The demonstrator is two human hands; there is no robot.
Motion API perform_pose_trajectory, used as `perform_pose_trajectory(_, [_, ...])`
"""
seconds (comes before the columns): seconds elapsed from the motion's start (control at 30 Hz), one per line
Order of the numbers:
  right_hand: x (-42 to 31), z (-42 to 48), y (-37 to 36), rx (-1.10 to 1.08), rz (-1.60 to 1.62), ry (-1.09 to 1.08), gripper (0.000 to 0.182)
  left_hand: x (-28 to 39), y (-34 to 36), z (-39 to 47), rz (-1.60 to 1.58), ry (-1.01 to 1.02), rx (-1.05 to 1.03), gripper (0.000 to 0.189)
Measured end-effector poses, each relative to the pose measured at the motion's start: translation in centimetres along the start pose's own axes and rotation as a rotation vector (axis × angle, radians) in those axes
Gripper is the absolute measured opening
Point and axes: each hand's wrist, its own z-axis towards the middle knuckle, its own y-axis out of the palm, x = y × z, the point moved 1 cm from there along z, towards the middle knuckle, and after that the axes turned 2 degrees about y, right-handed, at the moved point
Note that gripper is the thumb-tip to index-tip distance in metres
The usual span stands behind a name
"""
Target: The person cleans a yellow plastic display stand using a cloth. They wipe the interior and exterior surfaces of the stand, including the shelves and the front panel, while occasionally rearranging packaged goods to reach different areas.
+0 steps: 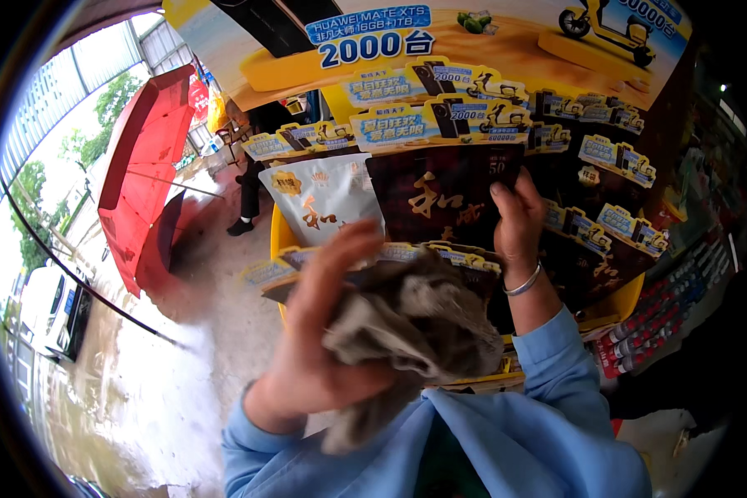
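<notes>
My left hand [308, 355] grips a crumpled grey-brown cloth [417, 317], its raised fingers blurred. At the upper right edge of a dark brown packet [439, 202] with gold characters, my right hand [516, 221] pinches with the thumb in front. A silver bangle [524, 281] circles that wrist. Beside the dark packet leans a white pouch [324, 196] with gold print. Both stand in a yellow display bin [278, 230], among more dark packets [616, 267] topped with printed cards. The cloth hides part of the front row.
A large printed board [473, 43] rises behind the bin. Red-capped bottles [635, 336] stand in packs at the right. An open red umbrella [143, 168] rests on the wet floor at the left; a person's leg [247, 193] shows beyond it. A white vehicle [46, 305] is outside.
</notes>
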Motion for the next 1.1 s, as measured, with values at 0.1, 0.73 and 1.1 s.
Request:
perform_pose_trajectory(0.1, [0.2,0.0,-0.2,-0.019,-0.053,-0.022,0.025,1.5,-1.3,3.1,-0.457,-0.303,0.233,0.078])
perform_pose_trajectory(0.73, [-1.0,1.7,-0.2,0.019,-0.132,0.075,0.031,-4.8,-1.0,5.3,-0.298,-0.346,0.165,0.047])
perform_pose_trajectory(1.1, [-7.5,3.9,-0.7,-0.458,-0.961,-0.064,0.033,-6.0,-2.3,3.9,-0.026,0.100,-0.003,0.049])
